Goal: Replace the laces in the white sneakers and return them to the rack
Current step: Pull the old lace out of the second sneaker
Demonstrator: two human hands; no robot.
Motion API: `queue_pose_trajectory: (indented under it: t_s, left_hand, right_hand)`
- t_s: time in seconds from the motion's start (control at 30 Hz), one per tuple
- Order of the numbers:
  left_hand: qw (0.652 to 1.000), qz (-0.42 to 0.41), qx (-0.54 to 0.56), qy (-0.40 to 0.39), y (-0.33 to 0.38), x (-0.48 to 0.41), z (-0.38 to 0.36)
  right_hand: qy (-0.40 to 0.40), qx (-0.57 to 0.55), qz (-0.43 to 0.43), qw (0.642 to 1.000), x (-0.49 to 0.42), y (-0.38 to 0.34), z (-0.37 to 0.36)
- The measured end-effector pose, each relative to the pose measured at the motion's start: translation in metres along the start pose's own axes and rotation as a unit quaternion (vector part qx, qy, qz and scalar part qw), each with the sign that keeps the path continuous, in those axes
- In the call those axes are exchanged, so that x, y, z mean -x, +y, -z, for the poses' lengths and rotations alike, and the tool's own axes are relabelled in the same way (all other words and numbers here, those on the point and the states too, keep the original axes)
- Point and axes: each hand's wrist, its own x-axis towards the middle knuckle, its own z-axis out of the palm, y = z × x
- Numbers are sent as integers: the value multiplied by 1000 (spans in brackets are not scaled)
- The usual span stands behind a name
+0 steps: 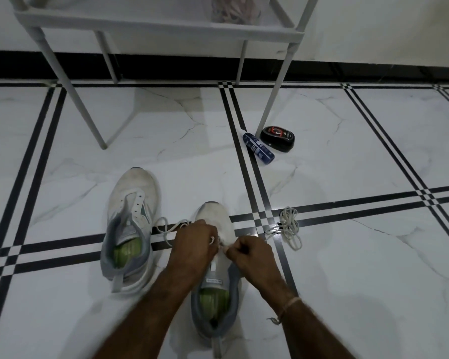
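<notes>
Rack (pixel 156 24) far, on tiled floor (pixel 347 255). Two sneakers: left sneaker (pixel 130 229) unlaced, right sneaker (pixel 215 286) near centre. Left hand (pixel 195 244) and right hand (pixel 249 252), curled, pinch lace (pixel 166 229) over its eyelets. Loose lace (pixel 289 226) right.

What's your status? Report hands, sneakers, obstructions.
Both hands, left and right, pinching lace on right sneaker. Left sneaker unlaced. Spare lace loose on floor. Nothing blocking.

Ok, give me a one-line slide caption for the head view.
Both hands, left hand and right hand, thread a lace through the right sneaker; the unlaced sneaker waits beside it.
</notes>
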Motion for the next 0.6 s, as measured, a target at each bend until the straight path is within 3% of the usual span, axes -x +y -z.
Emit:
queue_pose_trajectory:
  t_s: [0.03, 0.07, 0.1, 0.13, 0.17, 0.2, 0.23, 0.27, 0.3, 0.33, 0.37, 0.43, 0.53, 0.6]
  left_hand:
    - [995, 36, 89, 6, 1, 0, -2]
    - [968, 99, 229, 0, -1, 0, -4]
    - [893, 182, 412, 5, -1, 1, -2]
    - [777, 244, 579, 31, -2, 2, 2]
    - [652, 284, 701, 57, -4, 4, 7]
    - [579, 305, 752, 77, -7, 6, 9]
    - [586, 311, 743, 87, -7, 6, 12]
    - [673, 290, 675, 85, -6, 8, 15]
    - [797, 240, 549, 77, -6, 10, 14]
    - [899, 165, 401, 61, -6, 13, 8]
    - [958, 91, 269, 34, -8, 15, 2]
    - [984, 28, 175, 35, -12, 18, -7]
    - [931, 124, 307, 155, -25, 15, 2]
    - [943, 155, 214, 202, -34, 15, 5]
  right_hand:
    - [-4, -6, 0, 1000, 0, -1, 0]
    - [-4, -10, -3, 1000, 0, -2, 1]
    - [-1, -15, -4, 1000, 0, -2, 2]
    - [2, -19, -4, 1000, 1, -2, 3]
    - [6, -25, -4, 1000, 1, -1, 4]
    - [10, -30, -5, 999, 1, 0, 5]
    - [14, -32, -6, 999, 1, 2, 6]
    - [16, -31, -6, 999, 0, 3, 6]
    - [20, -30, -7, 999, 0, 5, 6]
    - [22, -26, -7, 999, 0, 7, 7]
    - [22, -24, -5, 999, 0, 8, 6]
    - [15, -18, 3, 1000, 1, 8, 4]
    - [7, -11, 15, 1000, -1, 2, -1]
    - [12, -8, 22, 1000, 0, -2, -1]
